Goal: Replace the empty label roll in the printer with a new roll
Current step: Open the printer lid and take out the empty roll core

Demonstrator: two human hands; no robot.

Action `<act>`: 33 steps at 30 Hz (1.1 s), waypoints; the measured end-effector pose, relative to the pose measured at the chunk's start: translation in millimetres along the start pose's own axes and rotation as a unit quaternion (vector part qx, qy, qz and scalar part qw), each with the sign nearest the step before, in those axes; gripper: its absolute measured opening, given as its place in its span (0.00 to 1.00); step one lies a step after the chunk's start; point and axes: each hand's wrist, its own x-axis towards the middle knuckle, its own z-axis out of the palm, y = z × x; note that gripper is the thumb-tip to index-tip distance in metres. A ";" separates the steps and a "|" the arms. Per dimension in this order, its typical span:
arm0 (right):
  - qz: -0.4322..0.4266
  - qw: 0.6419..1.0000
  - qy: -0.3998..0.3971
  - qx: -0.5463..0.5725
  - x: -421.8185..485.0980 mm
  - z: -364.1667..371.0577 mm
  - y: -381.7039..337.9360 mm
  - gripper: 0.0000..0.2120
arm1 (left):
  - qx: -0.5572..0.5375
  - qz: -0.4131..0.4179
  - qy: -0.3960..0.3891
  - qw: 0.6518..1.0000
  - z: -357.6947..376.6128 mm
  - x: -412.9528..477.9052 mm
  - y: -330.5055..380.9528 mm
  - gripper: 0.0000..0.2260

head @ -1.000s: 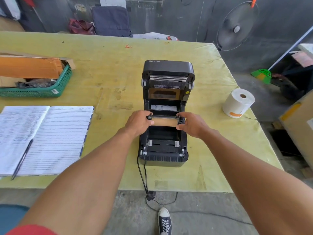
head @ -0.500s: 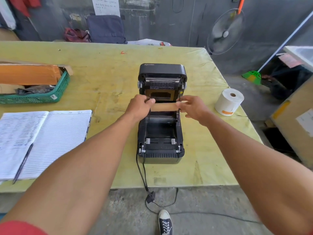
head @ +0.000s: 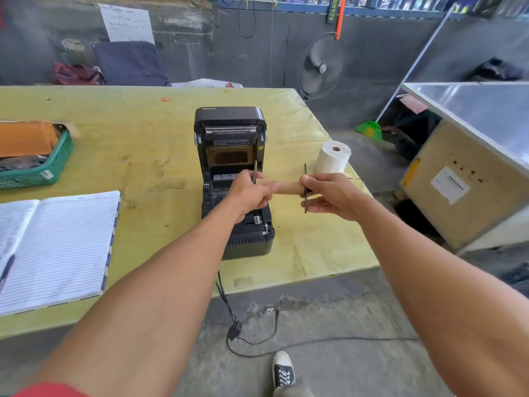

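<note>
The printer [head: 233, 179] is dark, smooth plastic with a soft shine. The empty roll [head: 287, 188] looks like plain brown cardboard. At 2 o'clock, the new roll [head: 333, 159] is white matt paper.

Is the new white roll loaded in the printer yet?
No, the white roll stands on the table right of the open printer.

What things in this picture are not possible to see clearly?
All from the head view:
- Printer roll bay: left hand and forearm cover it.
- Empty cardboard core: both ends sit inside the grips of the left hand and right hand.
- Notebook writing: too small, and cut by the left edge.
- Wall notice: handwriting blurred.
- Green basket: cut by the left edge.
</note>
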 end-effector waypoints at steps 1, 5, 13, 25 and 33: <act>0.010 1.000 -0.009 0.008 -3.8 -5.4 5.3 0.14 | -0.018 -0.014 -0.007 1.000 7.0 -2.0 -5.1 0.16; 0.043 0.999 -0.028 0.019 -8.7 -31.8 24.8 0.11 | -0.082 -0.058 -0.024 0.995 36.2 -3.2 -18.1 0.11; 0.107 0.992 -0.069 0.009 14.6 -99.3 74.4 0.15 | -0.061 -0.116 -0.007 0.991 109.3 24.3 -41.7 0.10; 0.096 0.966 0.036 -0.236 68.8 -169.8 143.4 0.20 | -0.095 -0.178 0.097 0.975 166.0 62.9 -91.7 0.08; 0.071 0.889 0.110 -0.439 77.5 -153.9 174.8 0.17 | -0.097 -0.191 0.111 0.970 170.7 77.2 -100.3 0.10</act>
